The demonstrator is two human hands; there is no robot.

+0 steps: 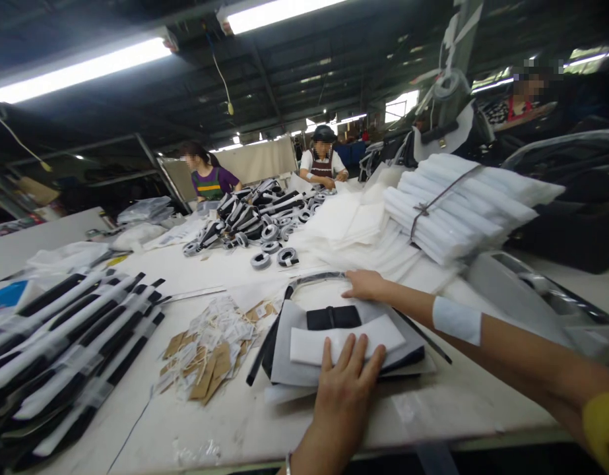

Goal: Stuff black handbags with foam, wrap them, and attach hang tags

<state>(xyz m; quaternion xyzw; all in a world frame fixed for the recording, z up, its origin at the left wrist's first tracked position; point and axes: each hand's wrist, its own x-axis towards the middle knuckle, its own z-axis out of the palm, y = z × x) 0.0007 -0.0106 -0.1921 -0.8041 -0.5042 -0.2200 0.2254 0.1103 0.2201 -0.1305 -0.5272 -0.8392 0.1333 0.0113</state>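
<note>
A black handbag (269, 359) lies on the table before me, with its wrapped handle (309, 280) arched at the far side. A grey-white sheet (291, 316) covers its face. On that sheet are a small black strap piece (332, 317) and a folded strip of white foam (309, 344). My left hand (344, 389) rests flat on the foam strip, fingers spread. At the right end of the handle, my right hand (366, 285) has its fingers closed around it; part of the grip is hidden.
Paper tags (212, 356) are heaped left of the handbag. Wrapped black straps (76, 343) lie further left. Rolled straps (270, 231) are piled behind, near two co-workers (324, 161). White foam sheets (344, 221) and a tied foam bundle (457, 201) occupy the right.
</note>
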